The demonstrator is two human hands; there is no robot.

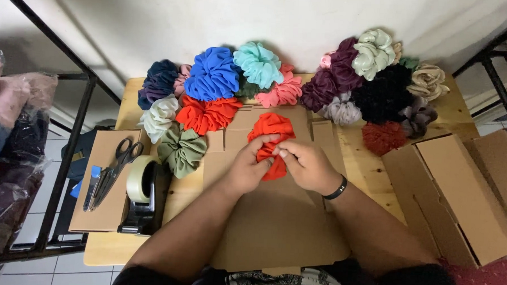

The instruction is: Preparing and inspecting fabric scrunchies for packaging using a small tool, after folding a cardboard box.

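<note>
Inspecting the work at the centre of the tabletop (371, 163), both hands were found closed on one red-orange scrunchie (272, 129), which lay on a flat sheet of cardboard (273, 222). The left hand (246, 169) pinched its near left edge; the right hand (308, 166), with a dark band at the wrist, pinched its near right edge. Each grip was shut on the fabric, fingertips nearly meeting.

In my judgement, the folding or gathering would go best with the pinches kept close together and the fabric held flat against the cardboard.

Heaps of scrunchies stood along the far edge: a blue scrunchie (212, 73) far left, a black one (384, 91) far right. A tape dispenser (142, 195) and scissors (115, 168) lay left; an open cardboard box (459, 194) stood right. Nothing obstructed the hands, though the green scrunchie (181, 149) sat just beside the sheet.
</note>
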